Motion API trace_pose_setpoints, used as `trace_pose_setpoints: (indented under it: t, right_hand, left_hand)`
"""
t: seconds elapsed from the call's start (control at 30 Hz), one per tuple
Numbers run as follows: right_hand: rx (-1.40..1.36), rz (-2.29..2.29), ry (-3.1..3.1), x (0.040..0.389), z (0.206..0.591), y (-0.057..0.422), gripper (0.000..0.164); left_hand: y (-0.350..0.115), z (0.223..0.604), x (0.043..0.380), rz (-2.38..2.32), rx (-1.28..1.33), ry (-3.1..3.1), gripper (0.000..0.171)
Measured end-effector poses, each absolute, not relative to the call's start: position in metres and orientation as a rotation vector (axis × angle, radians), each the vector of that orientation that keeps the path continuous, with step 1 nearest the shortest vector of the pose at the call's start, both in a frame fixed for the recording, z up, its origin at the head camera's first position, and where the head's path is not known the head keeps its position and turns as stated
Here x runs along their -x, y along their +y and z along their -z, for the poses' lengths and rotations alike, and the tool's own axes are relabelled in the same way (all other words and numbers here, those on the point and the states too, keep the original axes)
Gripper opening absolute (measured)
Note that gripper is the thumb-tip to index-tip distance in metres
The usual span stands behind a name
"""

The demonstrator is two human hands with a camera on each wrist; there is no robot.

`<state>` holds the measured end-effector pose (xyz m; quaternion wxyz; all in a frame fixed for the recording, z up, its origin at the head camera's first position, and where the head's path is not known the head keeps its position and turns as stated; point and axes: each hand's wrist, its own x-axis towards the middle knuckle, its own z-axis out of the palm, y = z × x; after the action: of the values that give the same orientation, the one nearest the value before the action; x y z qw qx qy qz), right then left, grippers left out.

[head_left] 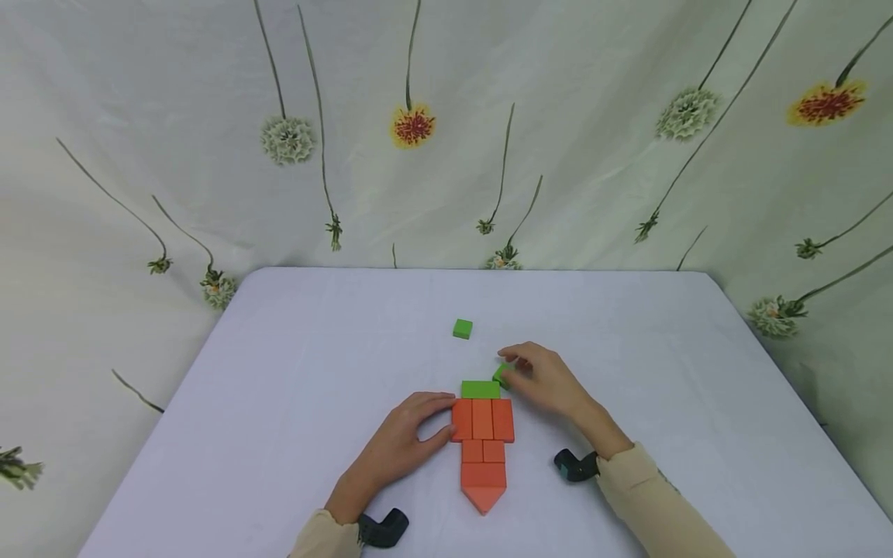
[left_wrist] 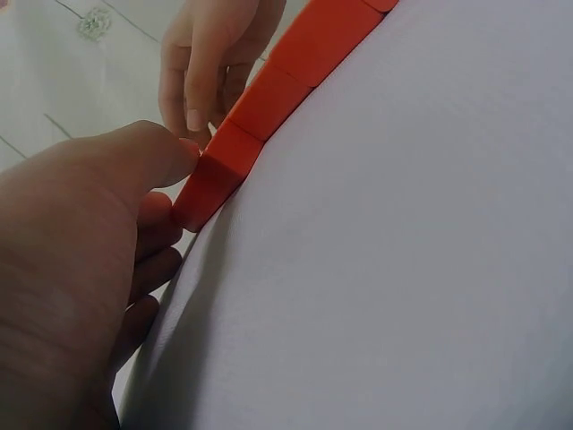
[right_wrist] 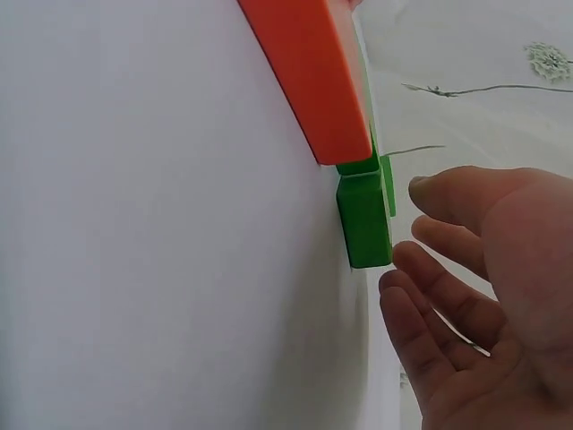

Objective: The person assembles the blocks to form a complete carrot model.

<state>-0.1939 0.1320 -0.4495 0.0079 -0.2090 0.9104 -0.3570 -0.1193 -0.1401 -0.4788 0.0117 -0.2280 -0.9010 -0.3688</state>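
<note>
Orange blocks [head_left: 481, 418] lie together on the table in a rocket-like shape, its triangular piece [head_left: 483, 498] pointing toward the near edge. Along the far side of the shape lies a green rectangular block [head_left: 480, 390]. My left hand [head_left: 408, 426] rests its thumb and fingertips against the left edge of the orange blocks. At the far right corner of the green rectangle sits a small green block [head_left: 501, 375], turned at an angle. Around this block my right hand [head_left: 547, 380] spreads its thumb and fingers; a gap shows between them and the block [right_wrist: 364, 219] in the right wrist view.
Another small green block [head_left: 463, 328] lies farther back on the white table [head_left: 314, 333]. Behind the table hangs a flower-patterned cloth [head_left: 579, 155]. Dark wrist devices [head_left: 384, 529] are worn on both wrists.
</note>
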Motion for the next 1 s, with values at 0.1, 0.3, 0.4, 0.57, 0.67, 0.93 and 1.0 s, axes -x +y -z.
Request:
trace_pose_setpoints:
  t: [0.1,0.3,0.4,0.57,0.67,0.93,1.0]
  right_hand:
    - [0.682,1.108,2.856,0.199,0.447,0.129,0.034]
    - [0.709,1.087,2.841,0.212,0.439,0.119,0.035]
    - [0.704,1.068,2.828,0.218,0.436,0.115,0.036]
    - [0.7,1.035,2.807,0.228,0.434,0.109,0.039]
    - [0.703,1.009,2.796,0.234,0.433,0.105,0.041]
    - [0.779,0.897,2.785,0.246,0.43,0.095,0.044]
    - [0.807,0.852,2.788,0.249,0.43,0.092,0.045]
  left_hand:
    - [-0.14,0.48,0.119,1.142,0.716,-2.804,0.045]
    - [-0.14,0.481,0.119,1.136,0.719,-2.8,0.045]
    - [-0.14,0.48,0.12,1.137,0.725,-2.802,0.046]
    - [-0.14,0.479,0.121,1.141,0.733,-2.796,0.046]
    - [-0.14,0.478,0.122,1.13,0.737,-2.79,0.046]
    - [-0.14,0.478,0.12,1.131,0.731,-2.794,0.045]
    - [-0.14,0.479,0.12,1.131,0.736,-2.787,0.045]
